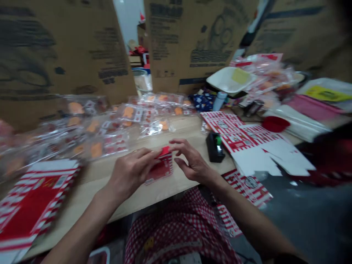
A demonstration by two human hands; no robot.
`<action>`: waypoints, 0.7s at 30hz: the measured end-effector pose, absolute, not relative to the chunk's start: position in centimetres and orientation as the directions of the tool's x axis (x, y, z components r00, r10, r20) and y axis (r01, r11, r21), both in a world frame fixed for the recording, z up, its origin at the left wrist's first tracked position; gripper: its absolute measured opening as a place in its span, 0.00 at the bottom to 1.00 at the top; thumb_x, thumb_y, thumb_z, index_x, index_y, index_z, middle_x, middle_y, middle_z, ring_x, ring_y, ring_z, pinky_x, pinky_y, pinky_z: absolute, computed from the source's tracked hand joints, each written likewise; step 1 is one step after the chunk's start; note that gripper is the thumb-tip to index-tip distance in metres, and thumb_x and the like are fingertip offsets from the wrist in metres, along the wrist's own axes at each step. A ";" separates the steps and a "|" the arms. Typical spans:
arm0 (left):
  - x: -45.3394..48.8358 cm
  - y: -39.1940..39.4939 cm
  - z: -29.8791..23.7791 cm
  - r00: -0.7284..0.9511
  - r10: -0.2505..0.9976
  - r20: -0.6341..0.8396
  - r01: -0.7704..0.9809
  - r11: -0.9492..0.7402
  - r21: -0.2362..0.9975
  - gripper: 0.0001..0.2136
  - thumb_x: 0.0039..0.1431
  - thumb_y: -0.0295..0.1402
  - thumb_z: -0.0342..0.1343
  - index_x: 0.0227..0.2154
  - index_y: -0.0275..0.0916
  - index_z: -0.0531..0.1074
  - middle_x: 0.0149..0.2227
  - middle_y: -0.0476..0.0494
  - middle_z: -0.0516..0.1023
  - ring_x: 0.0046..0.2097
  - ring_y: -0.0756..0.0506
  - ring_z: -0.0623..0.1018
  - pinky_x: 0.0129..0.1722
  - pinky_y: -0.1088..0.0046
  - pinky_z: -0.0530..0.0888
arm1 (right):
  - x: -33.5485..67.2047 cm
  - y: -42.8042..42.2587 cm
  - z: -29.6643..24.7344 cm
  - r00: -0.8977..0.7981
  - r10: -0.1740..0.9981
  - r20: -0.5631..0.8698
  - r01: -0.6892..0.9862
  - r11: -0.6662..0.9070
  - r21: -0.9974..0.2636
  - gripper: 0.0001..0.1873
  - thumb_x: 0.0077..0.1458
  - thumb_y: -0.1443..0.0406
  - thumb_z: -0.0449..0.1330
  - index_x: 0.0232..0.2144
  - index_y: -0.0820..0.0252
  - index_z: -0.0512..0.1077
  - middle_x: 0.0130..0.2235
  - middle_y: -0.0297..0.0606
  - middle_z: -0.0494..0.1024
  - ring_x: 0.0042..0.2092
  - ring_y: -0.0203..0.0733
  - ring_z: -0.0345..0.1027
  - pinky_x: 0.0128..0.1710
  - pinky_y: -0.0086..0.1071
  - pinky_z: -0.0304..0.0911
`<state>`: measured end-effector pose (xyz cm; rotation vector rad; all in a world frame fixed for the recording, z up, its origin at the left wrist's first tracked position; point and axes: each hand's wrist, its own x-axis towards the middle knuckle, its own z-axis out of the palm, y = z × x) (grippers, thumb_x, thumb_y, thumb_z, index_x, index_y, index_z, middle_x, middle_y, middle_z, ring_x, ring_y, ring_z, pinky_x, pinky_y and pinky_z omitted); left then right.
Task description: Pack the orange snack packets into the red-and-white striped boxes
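A small red-and-white striped carton [163,168] lies flat-looking on the wooden table in front of me. My left hand [128,174] grips its left side, fingers over the top edge, hiding part of it. My right hand [192,161] is just right of the carton, with thumb and fingers apart and nothing between them. Whether a right fingertip touches the carton's top corner I cannot tell. A black tape dispenser [215,147] with a green roll stands to the right of my right hand.
Clear plastic packets [128,113] with orange pieces spread along the back and left. A stack of larger striped cartons [35,201] lies at the left. Striped card sheets [233,134] overhang the right edge. Cardboard panels [192,36] stand behind, and a white tray [224,79] sits back right.
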<state>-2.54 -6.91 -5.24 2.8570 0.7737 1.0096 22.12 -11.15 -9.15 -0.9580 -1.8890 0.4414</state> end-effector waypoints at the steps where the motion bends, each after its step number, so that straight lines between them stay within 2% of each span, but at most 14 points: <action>1: -2.2 -6.6 -5.6 0.629 0.449 0.635 0.457 -0.874 0.166 0.15 0.67 0.35 0.53 0.55 0.49 0.74 0.42 0.45 0.83 0.35 0.47 0.82 0.30 0.75 0.74 | 23.8 -11.3 -9.4 -0.092 0.857 0.507 0.492 0.482 -0.725 0.25 0.56 0.73 0.54 0.56 0.55 0.64 0.58 0.46 0.68 0.50 0.43 0.69 0.45 0.37 0.70; 2: -1.8 -6.2 -5.9 0.592 0.444 0.673 0.467 -0.869 0.162 0.15 0.66 0.37 0.55 0.54 0.50 0.75 0.42 0.45 0.83 0.34 0.46 0.82 0.28 0.74 0.73 | 25.9 -11.6 -9.9 0.111 0.909 0.403 0.542 0.284 -0.791 0.26 0.55 0.73 0.55 0.56 0.57 0.65 0.58 0.47 0.68 0.49 0.42 0.70 0.44 0.36 0.70; 3: -1.4 -5.9 -6.2 0.568 0.437 0.697 0.471 -0.867 0.160 0.15 0.65 0.39 0.56 0.53 0.51 0.76 0.41 0.46 0.84 0.34 0.45 0.82 0.27 0.73 0.73 | 28.1 -11.9 -10.5 0.323 0.901 0.290 0.556 0.067 -0.828 0.25 0.53 0.73 0.56 0.54 0.59 0.66 0.57 0.47 0.69 0.49 0.43 0.70 0.44 0.35 0.70; 4: -1.1 -5.6 -6.4 0.563 0.434 0.704 0.463 -0.871 0.166 0.14 0.65 0.40 0.57 0.52 0.52 0.77 0.41 0.46 0.84 0.34 0.44 0.82 0.27 0.72 0.72 | 30.3 -12.2 -11.2 0.511 0.841 0.178 0.527 -0.143 -0.837 0.22 0.52 0.73 0.56 0.51 0.61 0.68 0.54 0.47 0.72 0.49 0.43 0.70 0.44 0.35 0.69; 5: -0.7 -5.4 -6.6 0.567 0.438 0.698 0.450 -0.874 0.183 0.14 0.64 0.41 0.57 0.51 0.53 0.78 0.41 0.47 0.84 0.34 0.43 0.82 0.27 0.71 0.73 | 32.3 -12.6 -12.0 0.616 0.782 0.094 0.482 -0.280 -0.830 0.18 0.51 0.73 0.57 0.46 0.62 0.71 0.50 0.47 0.74 0.48 0.45 0.71 0.43 0.35 0.69; 7: -0.2 -5.2 -6.7 0.581 0.473 0.662 0.429 -0.870 0.244 0.13 0.64 0.43 0.57 0.49 0.54 0.79 0.43 0.48 0.84 0.36 0.41 0.83 0.30 0.69 0.75 | 35.1 -13.1 -13.6 0.682 0.730 -0.049 0.392 -0.422 -0.818 0.08 0.50 0.71 0.59 0.36 0.62 0.73 0.37 0.43 0.77 0.40 0.44 0.73 0.36 0.32 0.69; 9: 0.2 -5.2 -6.7 0.568 0.536 0.624 0.449 -0.838 0.311 0.13 0.63 0.45 0.57 0.48 0.53 0.79 0.44 0.50 0.84 0.38 0.40 0.83 0.34 0.66 0.76 | 36.3 -13.1 -15.0 0.666 0.727 -0.170 0.309 -0.476 -0.823 0.02 0.52 0.68 0.61 0.30 0.61 0.72 0.27 0.38 0.74 0.29 0.41 0.72 0.25 0.29 0.64; 10: 0.3 -5.3 -6.7 0.553 0.557 0.620 0.466 -0.823 0.324 0.13 0.63 0.45 0.58 0.47 0.53 0.80 0.44 0.51 0.84 0.38 0.40 0.83 0.34 0.66 0.75 | 36.4 -13.0 -15.4 0.653 0.722 -0.226 0.263 -0.497 -0.827 0.03 0.53 0.66 0.60 0.30 0.61 0.71 0.24 0.36 0.73 0.25 0.39 0.71 0.21 0.27 0.61; 12: 0.5 -5.6 -6.8 0.518 0.566 0.641 0.492 -0.810 0.319 0.13 0.63 0.46 0.58 0.46 0.52 0.80 0.42 0.51 0.85 0.37 0.41 0.83 0.33 0.67 0.74 | 36.1 -12.6 -15.7 0.628 0.715 -0.308 0.178 -0.516 -0.838 0.06 0.56 0.63 0.59 0.30 0.61 0.70 0.26 0.36 0.73 0.23 0.38 0.71 0.17 0.26 0.57; 15: 0.7 -6.3 -6.9 0.468 0.596 0.653 0.543 -0.776 0.320 0.12 0.63 0.46 0.57 0.40 0.48 0.80 0.36 0.50 0.85 0.30 0.44 0.81 0.26 0.71 0.70 | 35.9 -12.6 -15.0 0.579 0.732 -0.359 0.086 -0.493 -0.866 0.06 0.58 0.63 0.56 0.34 0.60 0.67 0.33 0.37 0.76 0.26 0.39 0.76 0.20 0.26 0.63; 18: 0.9 -6.9 -6.8 0.461 0.635 0.620 0.600 -0.738 0.309 0.11 0.63 0.46 0.57 0.34 0.46 0.78 0.29 0.51 0.82 0.22 0.48 0.74 0.19 0.72 0.62 | 36.3 -13.3 -14.5 0.548 0.766 -0.336 0.056 -0.435 -0.899 0.07 0.57 0.61 0.57 0.35 0.58 0.66 0.32 0.33 0.75 0.30 0.40 0.78 0.26 0.29 0.70; 19: 0.9 -7.0 -6.6 0.474 0.622 0.623 0.595 -0.748 0.294 0.11 0.63 0.45 0.57 0.34 0.46 0.77 0.29 0.50 0.82 0.22 0.48 0.74 0.19 0.72 0.62 | 36.3 -13.6 -14.6 0.550 0.771 -0.320 0.060 -0.419 -0.906 0.08 0.56 0.60 0.57 0.34 0.57 0.65 0.31 0.32 0.75 0.30 0.41 0.78 0.27 0.29 0.71; 21: 0.8 -7.1 -6.2 0.516 0.594 0.617 0.566 -0.777 0.276 0.09 0.64 0.43 0.55 0.36 0.45 0.77 0.37 0.47 0.82 0.30 0.46 0.78 0.23 0.73 0.66 | 36.0 -14.3 -15.3 0.578 0.769 -0.275 0.086 -0.392 -0.916 0.09 0.52 0.59 0.59 0.30 0.58 0.65 0.28 0.32 0.74 0.32 0.42 0.77 0.29 0.30 0.71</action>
